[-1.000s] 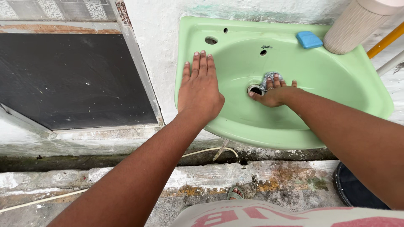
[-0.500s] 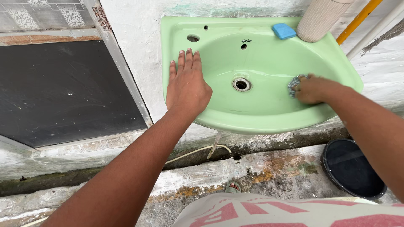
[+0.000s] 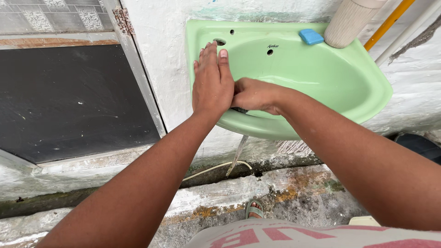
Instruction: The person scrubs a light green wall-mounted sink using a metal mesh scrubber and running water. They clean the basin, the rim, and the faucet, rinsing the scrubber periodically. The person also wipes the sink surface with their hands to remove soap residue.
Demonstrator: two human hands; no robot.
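Observation:
A pale green wash basin (image 3: 349,78) is fixed to a white wall. My left hand (image 3: 211,82) lies flat on the basin's left rim, fingers together and pointing away from me. My right hand (image 3: 255,94) is inside the bowl at its near left side, right beside the left hand, closed over a metal scrubber (image 3: 240,110) of which only a dark sliver shows under the palm. The drain is hidden behind my right hand and forearm.
A blue soap bar (image 3: 311,36) rests on the basin's back rim beside a ribbed beige cylinder (image 3: 347,20). A dark slab (image 3: 73,96) fills the left. A yellow pole (image 3: 388,20) leans at right. My sandalled foot (image 3: 255,209) stands on the stained concrete floor below.
My right hand with the scrubber went from the drain to the bowl's right side, then swept across to the near left. The left hand slid a little further up the rim.

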